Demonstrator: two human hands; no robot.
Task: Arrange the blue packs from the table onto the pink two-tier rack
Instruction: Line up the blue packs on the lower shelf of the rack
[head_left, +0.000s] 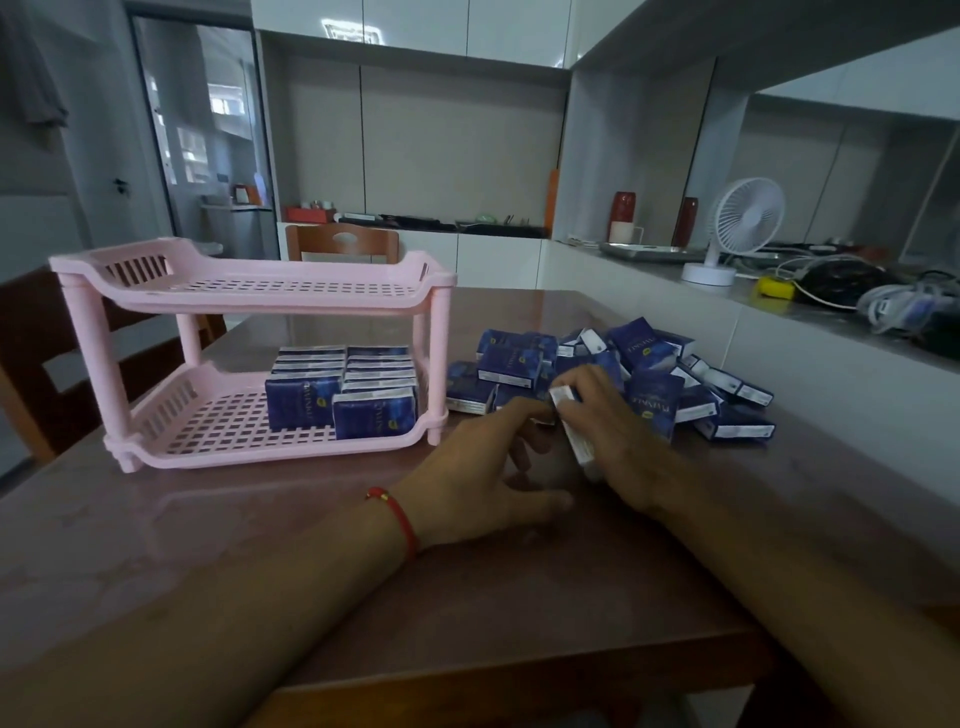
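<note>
The pink two-tier rack (130, 415) stands on the left of the brown table. Two rows of blue packs (343, 387) stand upright on the right part of its lower tier; the upper tier holds nothing. A loose heap of blue packs (644, 358) lies on the table to the rack's right. My right hand (608, 431) is at the front of the heap, fingers closed on a pack (574, 431) whose white edge shows. My left hand (483, 483), with a red string on the wrist, rests beside it, fingers curled toward the same pack.
A wooden chair (343, 241) stands behind the table and another at the far left (31, 364). A white counter to the right carries a small white fan (737, 228), cables and clutter. The table's front edge (519, 675) is near me.
</note>
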